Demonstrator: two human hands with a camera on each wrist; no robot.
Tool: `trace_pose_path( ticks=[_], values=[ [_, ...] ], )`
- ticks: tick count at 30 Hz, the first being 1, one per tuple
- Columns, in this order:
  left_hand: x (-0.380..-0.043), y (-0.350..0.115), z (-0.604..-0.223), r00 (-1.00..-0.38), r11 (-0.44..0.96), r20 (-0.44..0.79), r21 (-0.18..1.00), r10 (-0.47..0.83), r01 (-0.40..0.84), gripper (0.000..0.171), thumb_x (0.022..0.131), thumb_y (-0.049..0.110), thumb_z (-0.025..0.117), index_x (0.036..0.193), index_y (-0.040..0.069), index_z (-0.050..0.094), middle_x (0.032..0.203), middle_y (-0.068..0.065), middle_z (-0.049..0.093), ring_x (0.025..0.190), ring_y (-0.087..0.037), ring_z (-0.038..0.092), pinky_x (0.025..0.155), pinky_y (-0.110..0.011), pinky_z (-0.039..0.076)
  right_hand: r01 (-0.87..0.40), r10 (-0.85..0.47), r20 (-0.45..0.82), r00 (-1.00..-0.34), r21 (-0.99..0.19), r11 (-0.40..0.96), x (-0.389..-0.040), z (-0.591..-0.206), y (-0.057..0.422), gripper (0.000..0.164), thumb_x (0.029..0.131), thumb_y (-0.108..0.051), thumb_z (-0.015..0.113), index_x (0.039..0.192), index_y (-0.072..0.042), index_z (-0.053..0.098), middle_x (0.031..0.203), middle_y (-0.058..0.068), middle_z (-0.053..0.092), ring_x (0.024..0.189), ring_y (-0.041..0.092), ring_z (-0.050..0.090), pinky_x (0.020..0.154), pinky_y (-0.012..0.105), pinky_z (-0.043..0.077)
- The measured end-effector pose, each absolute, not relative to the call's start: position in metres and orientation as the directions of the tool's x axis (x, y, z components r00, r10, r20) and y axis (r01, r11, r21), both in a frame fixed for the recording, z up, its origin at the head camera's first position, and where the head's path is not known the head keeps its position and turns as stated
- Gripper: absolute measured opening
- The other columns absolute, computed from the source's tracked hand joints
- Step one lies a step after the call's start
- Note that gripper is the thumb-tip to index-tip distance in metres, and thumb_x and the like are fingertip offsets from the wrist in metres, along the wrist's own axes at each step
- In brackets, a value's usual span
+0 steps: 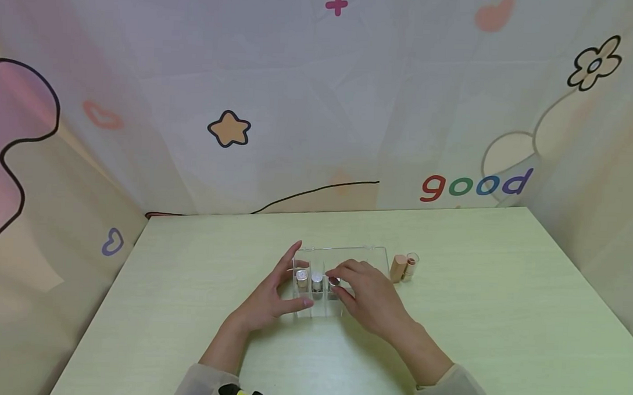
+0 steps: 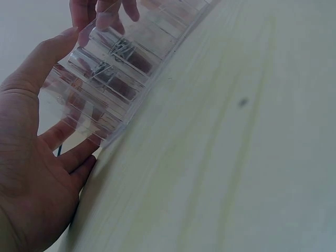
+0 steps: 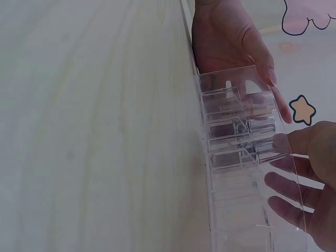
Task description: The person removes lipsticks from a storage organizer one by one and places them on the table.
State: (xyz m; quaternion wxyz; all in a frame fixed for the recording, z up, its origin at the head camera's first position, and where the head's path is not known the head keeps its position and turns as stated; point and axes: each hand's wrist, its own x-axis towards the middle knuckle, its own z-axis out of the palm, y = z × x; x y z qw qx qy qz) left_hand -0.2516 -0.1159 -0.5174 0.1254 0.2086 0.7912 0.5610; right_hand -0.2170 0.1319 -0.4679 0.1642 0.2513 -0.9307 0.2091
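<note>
A clear compartmented lipstick organizer (image 1: 318, 308) stands on the table. Around its left end is my left hand (image 1: 266, 300), thumb at the front and fingers at the back, holding it. Two tubes with clear, shiny tops, a left one (image 1: 302, 279) and a middle one (image 1: 317, 282), stand upright in the left slots. In the slot beside them, my right hand (image 1: 376, 295) pinches the top of a dark lipstick tube (image 3: 265, 148) between thumb and index finger. That tube's lower part sits within the slot. The other right fingers spread beside the organizer's wall.
Just right of the organizer, a peach tube (image 1: 398, 268) and a tube with a clear round top (image 1: 410, 267) stand close together on the pale wooden table (image 1: 187, 303). A printed cloth (image 1: 299, 104) hangs behind the table and along its sides.
</note>
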Motion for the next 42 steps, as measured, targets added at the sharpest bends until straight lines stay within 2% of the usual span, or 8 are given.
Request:
trace_pose_path(
  ticks=[5,20,33,42],
  values=[
    [-0.253,-0.116,-0.519,-0.879,0.276,0.042,0.941,0.474,0.194,0.109,0.086,0.031,0.086,0.160,0.058,0.011,0.153,0.010,0.048,0.152,-0.026,0.040,0.124,-0.067,0.018,-0.542,-0.400,0.422,-0.813,-0.299,0.785,-0.216,-0.468,0.131,0.023,0.092,-0.017,0.079,0.116,-0.017,0.078,0.108,-0.006,0.074,0.097,0.015,0.070,0.085,0.034,0.058],
    [-0.253,-0.115,-0.520,-0.879,0.273,0.050,0.941,0.474,0.201,0.108,0.087,0.031,0.086,0.159,0.059,0.011,0.153,0.009,0.048,0.151,-0.027,0.040,0.124,-0.067,0.018,-0.554,-0.401,0.426,-0.811,-0.338,0.761,-0.215,-0.466,0.132,0.022,0.095,-0.014,0.075,0.117,-0.013,0.078,0.108,-0.004,0.070,0.090,0.011,0.070,0.081,0.030,0.060],
    [-0.252,-0.115,-0.519,-0.887,0.284,0.046,0.938,0.460,0.196,0.109,0.085,0.033,0.087,0.160,0.057,0.012,0.150,0.013,0.050,0.150,-0.024,0.041,0.124,-0.066,0.019,-0.555,-0.374,0.444,-0.814,-0.406,0.726,-0.213,-0.459,0.135,0.025,0.095,-0.012,0.076,0.120,-0.009,0.078,0.110,-0.004,0.069,0.090,0.012,0.071,0.082,0.029,0.060],
    [-0.251,-0.115,-0.516,-0.886,0.289,0.051,0.935,0.461,0.204,0.109,0.085,0.031,0.087,0.159,0.060,0.012,0.150,0.011,0.050,0.149,-0.024,0.043,0.125,-0.066,0.016,-0.549,-0.353,0.458,-0.816,-0.423,0.720,-0.213,-0.456,0.138,0.027,0.094,-0.013,0.077,0.121,-0.011,0.077,0.112,-0.004,0.069,0.093,0.010,0.070,0.083,0.026,0.059]
  ],
)
